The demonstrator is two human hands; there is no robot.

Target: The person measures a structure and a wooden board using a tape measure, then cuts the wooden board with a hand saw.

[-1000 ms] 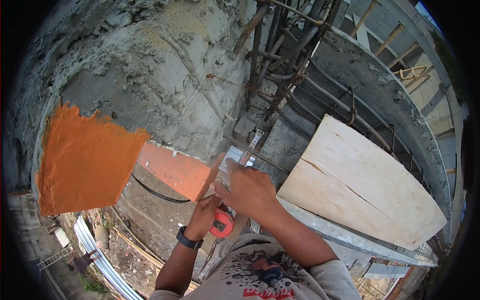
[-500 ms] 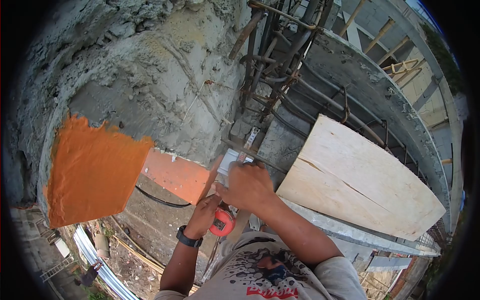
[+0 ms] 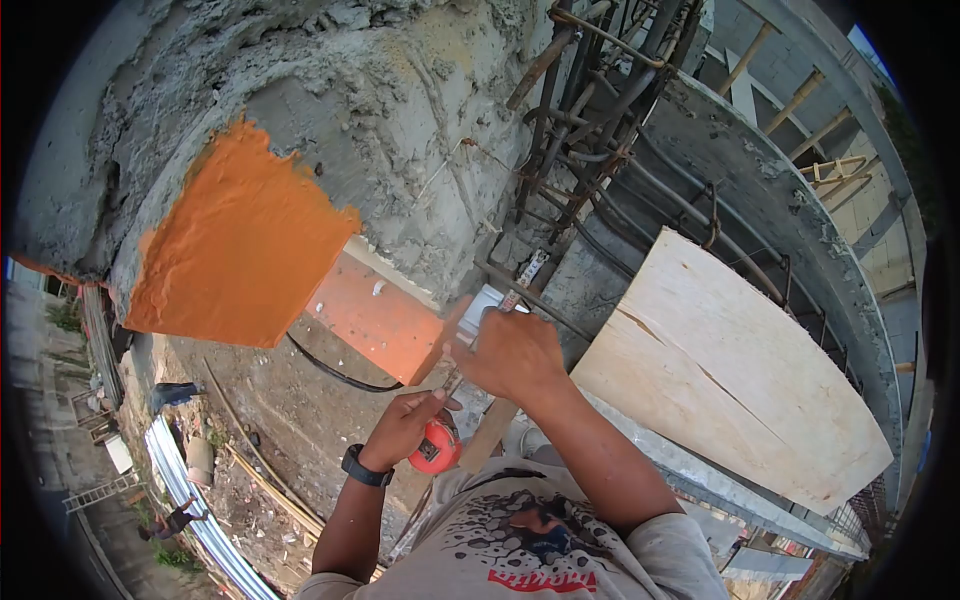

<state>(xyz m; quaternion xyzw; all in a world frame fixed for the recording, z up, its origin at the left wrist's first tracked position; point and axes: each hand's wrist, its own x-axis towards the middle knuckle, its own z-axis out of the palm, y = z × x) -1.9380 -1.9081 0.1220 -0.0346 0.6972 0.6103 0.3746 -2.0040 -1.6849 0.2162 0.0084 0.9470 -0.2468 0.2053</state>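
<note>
A red tape measure (image 3: 437,449) is in my left hand (image 3: 402,430), whose fingers are closed around its upper side near the drawn-out blade. Above and to the right, my right hand (image 3: 513,350) is closed on the blade (image 3: 509,301) beside a silvery-white metal piece (image 3: 482,308). The blade reaches past that hand toward the gap between the rough concrete and the rebar. An orange-painted board (image 3: 375,315) lies just left of the metal piece. What my right fingertips press on underneath is hidden.
Bright orange paint (image 3: 245,240) covers a corner of the rough concrete (image 3: 330,100). Bent rebar (image 3: 600,120) rises at the top. A cracked plywood sheet (image 3: 740,375) lies at right. Far below are corrugated metal sheets (image 3: 195,500) and a person (image 3: 178,520).
The view has turned, shifting the orange concrete up and right. My left hand and the tape measure are slightly farther from my right hand, with more blade showing between them.
</note>
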